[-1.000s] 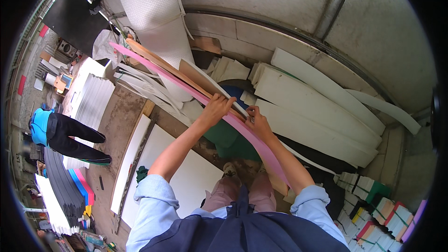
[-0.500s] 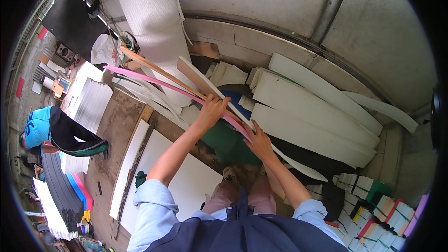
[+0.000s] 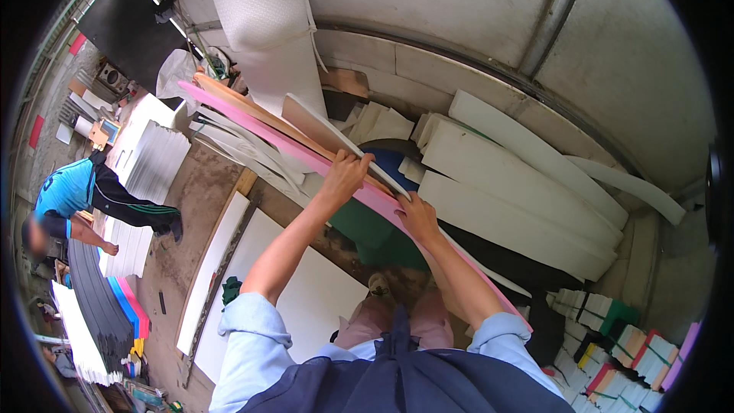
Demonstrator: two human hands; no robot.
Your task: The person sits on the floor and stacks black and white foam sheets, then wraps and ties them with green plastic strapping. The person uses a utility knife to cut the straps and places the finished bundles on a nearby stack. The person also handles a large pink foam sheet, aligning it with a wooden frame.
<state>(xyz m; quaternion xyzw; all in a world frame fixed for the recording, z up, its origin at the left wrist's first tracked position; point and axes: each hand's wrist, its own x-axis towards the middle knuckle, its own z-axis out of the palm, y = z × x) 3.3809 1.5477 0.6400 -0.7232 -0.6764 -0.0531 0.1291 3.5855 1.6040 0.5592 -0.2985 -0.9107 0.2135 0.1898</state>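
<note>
Long, thin foam-like sheets stand on edge in front of me: a pink sheet [image 3: 267, 131] nearest, an orange sheet [image 3: 256, 112] behind it and a white sheet [image 3: 325, 128] farthest. My left hand [image 3: 348, 176] is closed over their upper edges near the middle. Farther right, my right hand [image 3: 417, 216] grips the same bundle, fingers bent over the top edges. The pink sheet runs on beneath my right forearm to the lower right. My thumbs are partly hidden, so how many sheets each hand holds is unclear.
Stacked white sheets [image 3: 512, 183] lean along the wall at right. A large white roll [image 3: 264, 23] stands behind. Bundled coloured blocks [image 3: 627, 344] lie at lower right. A white board [image 3: 283, 283] lies on the floor at left. Another person [image 3: 73, 191] bends beside stacked sheets [image 3: 149, 183].
The pink sheet has tilted to show more of its face, and its near end now reaches lower right. My hands have barely shifted. The other person's arm has come into view.
</note>
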